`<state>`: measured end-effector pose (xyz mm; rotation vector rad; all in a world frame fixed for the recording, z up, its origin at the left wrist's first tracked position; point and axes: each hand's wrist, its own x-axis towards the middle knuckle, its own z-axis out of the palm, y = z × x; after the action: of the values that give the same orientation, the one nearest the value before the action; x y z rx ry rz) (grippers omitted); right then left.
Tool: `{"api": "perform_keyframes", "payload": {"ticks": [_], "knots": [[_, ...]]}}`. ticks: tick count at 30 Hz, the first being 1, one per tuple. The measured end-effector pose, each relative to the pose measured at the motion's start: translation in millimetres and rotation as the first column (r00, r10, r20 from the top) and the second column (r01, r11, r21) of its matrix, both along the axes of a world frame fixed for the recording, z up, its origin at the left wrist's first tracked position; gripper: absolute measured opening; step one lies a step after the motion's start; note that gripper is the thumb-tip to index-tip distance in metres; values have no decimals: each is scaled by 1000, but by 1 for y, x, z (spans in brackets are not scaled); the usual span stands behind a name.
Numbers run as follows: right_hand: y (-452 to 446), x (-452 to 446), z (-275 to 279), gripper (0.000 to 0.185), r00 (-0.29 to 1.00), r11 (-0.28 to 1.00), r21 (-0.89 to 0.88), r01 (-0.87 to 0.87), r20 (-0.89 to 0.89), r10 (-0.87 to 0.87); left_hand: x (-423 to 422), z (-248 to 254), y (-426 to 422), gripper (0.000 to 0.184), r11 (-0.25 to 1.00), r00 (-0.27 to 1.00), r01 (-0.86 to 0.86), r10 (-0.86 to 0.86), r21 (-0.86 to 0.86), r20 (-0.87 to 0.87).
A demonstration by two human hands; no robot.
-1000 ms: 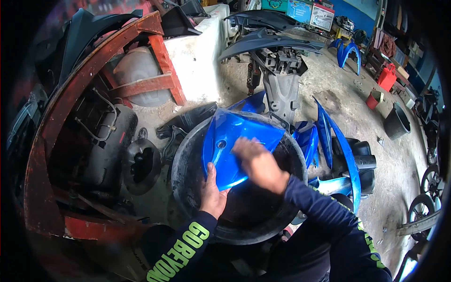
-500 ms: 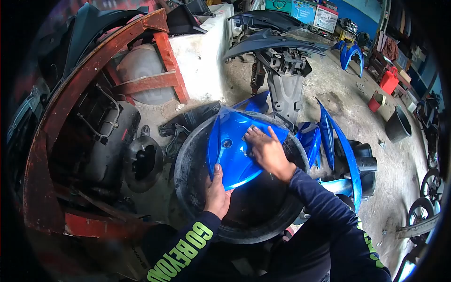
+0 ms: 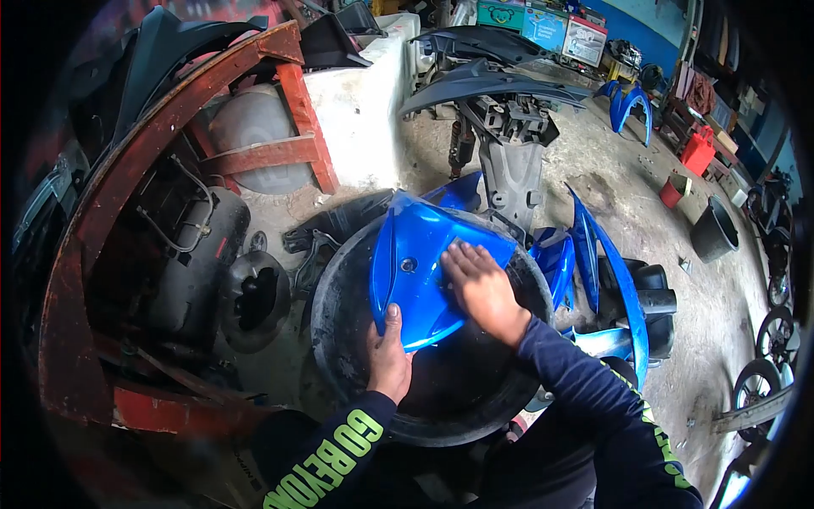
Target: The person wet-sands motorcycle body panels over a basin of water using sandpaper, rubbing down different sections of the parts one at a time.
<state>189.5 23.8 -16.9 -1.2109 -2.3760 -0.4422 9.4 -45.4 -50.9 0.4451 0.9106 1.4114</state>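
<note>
A glossy blue motorcycle body panel point(image 3: 424, 293) with a round hole lies tilted over a large black tub point(image 3: 335, 352). My left hand point(image 3: 390, 360) is closed on its lower left edge, thumb on top. Flat against the panel's upper right face lies my right hand point(image 3: 483, 288), its fingers stretched out and side by side. A small greyish patch shows at those fingertips; what it is I cannot make out. The palm side of the right hand is hidden.
Beyond the tub stands a bare scooter frame point(image 3: 513, 165) with dark panels. More blue panels point(image 3: 610, 263) rest to its right. A red frame point(image 3: 80, 271) surrounds a dark tank point(image 3: 199, 263) at left. A black bucket point(image 3: 715, 227) and red container point(image 3: 699, 151) stand at right.
My right hand has shifted slightly down on the panel, and its spread outer finger has come in beside the others. My left hand keeps its hold on the edge.
</note>
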Motion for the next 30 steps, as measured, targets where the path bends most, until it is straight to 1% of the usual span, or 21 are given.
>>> {"api": "perform_keyframes", "payload": {"ticks": [2,4,5,6,8,9,10,12,13,14,16,17,18,20,21,22,24,26,28,29,30], "knots": [[-12,-6,-3,45,999,999,42,27,27,-28,2,1,-2,59,1000,1000,-18,18,-21,-4],[-42,-19,-10,45,995,996,30,-86,56,84,-2,3,-1,68,998,1000,30,-30,64,-4],[-44,-19,-9,46,993,992,15,-121,8,121,-3,4,1,68,997,1000,25,-25,68,-3],[-35,-14,-4,46,993,993,12,-119,6,119,-3,6,0,67,999,1000,13,-12,51,-12],[-7,1,8,44,998,997,67,32,46,-35,1,8,-5,67,1000,1000,12,-12,28,-19],[-4,2,7,45,998,997,48,64,-8,-64,4,12,-7,67,999,999,15,-13,33,-42],[-12,-1,5,45,998,997,52,65,-8,-65,5,16,-7,68,999,998,16,-13,42,-68],[-43,-14,-4,48,996,996,57,-73,50,70,-1,10,-4,68,996,998,35,-31,79,-55],[-51,-20,-4,48,996,995,50,-82,40,80,-2,11,-3,69,993,998,57,-53,106,-43],[-41,-16,0,48,996,995,51,-80,38,79,-1,12,-2,69,992,998,59,-54,107,-45],[-20,-6,11,45,1000,998,66,9,6,-9,2,17,-6,67,999,998,-1,4,38,-66],[-26,-6,9,45,1000,998,62,12,7,-13,7,19,-6,63,999,996,-38,39,16,-85],[-35,-10,4,46,1000,998,61,7,18,-8,6,14,-6,63,999,996,-37,38,17,-86],[-47,-20,-2,47,999,998,65,-14,37,11,2,7,-1,62,990,992,5,13,142,-126],[-51,-21,-2,47,999,998,45,-46,21,45,1,10,-3,61,989,997,5,7,148,-79],[-42,-18,0,47,999,998,42,-45,18,44,1,14,-3,61,989,997,6,6,145,-81],[-18,-8,6,44,998,994,96,59,8,-60,2,19,-3,59,999,998,-22,25,48,-50],[-27,-14,5,43,996,990,117,75,30,-79,2,13,0,58,998,998,-37,39,51,-58],[-53,-25,-3,44,999,996,79,-33,37,30,-2,10,1,58,993,999,-14,19,119,-47],[-50,-24,-1,44,999,997,53,-54,1,54,0,13,2,58,993,999,-16,22,121,-47],[-40,-15,3,45,998,997,58,-55,8,55,3,15,-1,57,996,998,-29,33,88,-47]]}}
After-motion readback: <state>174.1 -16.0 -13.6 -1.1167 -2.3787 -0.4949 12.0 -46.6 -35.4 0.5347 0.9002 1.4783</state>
